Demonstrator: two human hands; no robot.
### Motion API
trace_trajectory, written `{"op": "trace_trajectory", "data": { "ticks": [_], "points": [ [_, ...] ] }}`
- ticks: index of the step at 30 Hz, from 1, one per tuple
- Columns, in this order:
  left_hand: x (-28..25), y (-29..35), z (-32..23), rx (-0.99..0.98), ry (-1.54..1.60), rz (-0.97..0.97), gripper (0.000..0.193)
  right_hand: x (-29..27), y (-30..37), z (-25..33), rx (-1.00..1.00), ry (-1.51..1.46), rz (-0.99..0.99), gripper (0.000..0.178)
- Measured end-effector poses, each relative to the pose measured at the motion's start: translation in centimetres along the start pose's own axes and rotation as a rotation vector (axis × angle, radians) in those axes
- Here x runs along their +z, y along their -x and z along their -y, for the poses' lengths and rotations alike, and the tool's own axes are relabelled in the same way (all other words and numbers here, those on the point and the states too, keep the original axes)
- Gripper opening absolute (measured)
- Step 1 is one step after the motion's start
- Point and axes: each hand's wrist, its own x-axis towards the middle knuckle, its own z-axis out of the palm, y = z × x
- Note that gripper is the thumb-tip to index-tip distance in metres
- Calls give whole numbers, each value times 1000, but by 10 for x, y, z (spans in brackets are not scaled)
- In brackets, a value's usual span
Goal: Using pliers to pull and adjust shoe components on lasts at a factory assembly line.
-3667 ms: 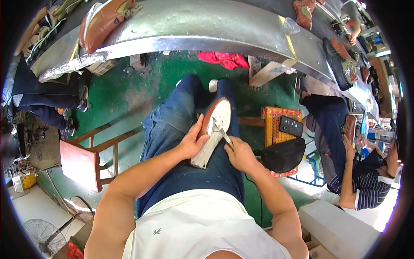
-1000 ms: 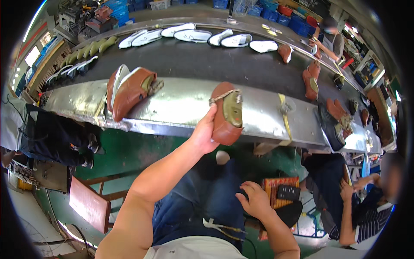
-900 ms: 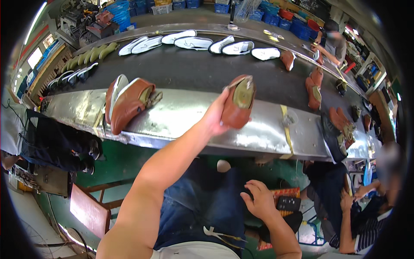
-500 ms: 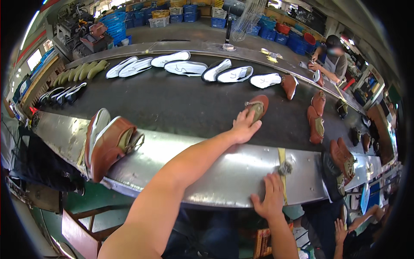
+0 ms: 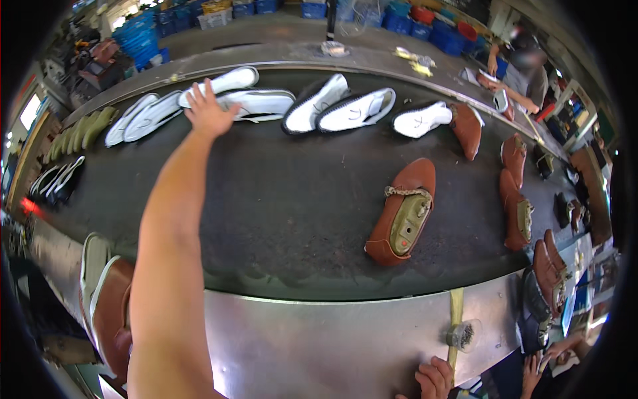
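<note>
My left hand reaches across the dark belt with its fingers spread. It overlaps two white shoes in the far row; contact cannot be made out. Resting on the near metal ledge, my right hand is cut off by the lower edge, its fingers loosely bent and holding nothing visible. A brown shoe with an olive shoe last in it lies alone on the belt, apart from both hands. Beside my left forearm, a brown shoe with a pale sole leans on the ledge.
More white shoes line the belt's far side. Olive shoe lasts stand at the far left. Several brown shoes are at the right. A small clear cup sits on the ledge. A co-worker works across the belt.
My left hand has left the brown shoe and moved far left to the white shoes. That brown shoe now lies turned lengthwise on the belt. The view has shifted.
</note>
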Motion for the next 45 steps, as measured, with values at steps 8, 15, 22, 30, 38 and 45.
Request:
{"op": "trace_trajectory", "data": {
  "ticks": [8, 15, 22, 30, 38, 45],
  "points": [
    [7, 2, -55, 93, 117, 216, 98, 2, -12, -3, 59, -66, 52, 39],
    [-14, 44, -158, 130, 38, 617, 92, 5, -12, 7, 60, -60, 37, 35],
    [-41, 61, -108, 206, 22, 517, 87, 8, 3, 14, 65, -27, 35, 43],
    [-294, 240, 4, 287, -58, 641, 75, 27, 18, 19, 20, -35, -213, 36],
    [-448, 438, 126, 395, 182, 521, 60, 8, 130, 108, 9, -291, 50, 29],
    [-397, 416, 35, 513, -23, 742, 98, 25, 283, 193, 173, -229, 616, 47]
  ]
}}
